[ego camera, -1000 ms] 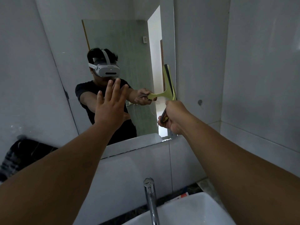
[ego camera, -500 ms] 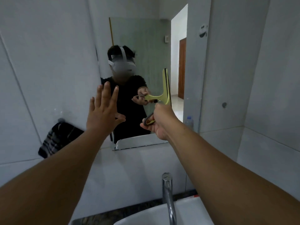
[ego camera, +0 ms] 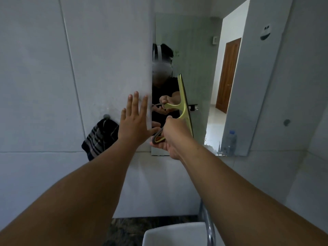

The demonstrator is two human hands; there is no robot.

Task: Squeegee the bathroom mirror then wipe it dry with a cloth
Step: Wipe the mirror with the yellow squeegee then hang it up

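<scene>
A: Right hand (ego camera: 173, 137)?
B: Fingers wrapped tight around the squeegee (ego camera: 183, 107) handle, grip fully closed on it. Yellow-green squeegee with a dark edge to the blade; blade stands nearly upright, slightly tilted, against the mirror (ego camera: 200, 71), in its left part near the lower edge.

A: Left hand (ego camera: 135, 121)?
B: Flat and open, fingers (ego camera: 135, 103) spread and pointing up, holding nothing. It sits at the mirror's left edge, over the wall tile and glass border. Can't tell whether the palm presses the surface.

A: Gap between the hands?
B: Close. The left thumb is just beside the handle's dark end; touching or not, can't tell.

A: Cloth?
B: Dark striped cloth (ego camera: 99, 137) hanging on the wall from a small round hook (ego camera: 106, 116), left of the mirror and lower left of the left hand. Apart from both hands.

A: Mirror shows?
B: The person's reflection in a dark top with a white headset, the reflected squeegee, an open doorway with a brown door, and a clear plastic bottle (ego camera: 230, 142) near the bottom right corner.

A: Below?
B: White sink (ego camera: 174, 233) at the bottom, chrome tap (ego camera: 210, 228) beside the right forearm, dark speckled counter (ego camera: 127, 228) around the sink.
</scene>
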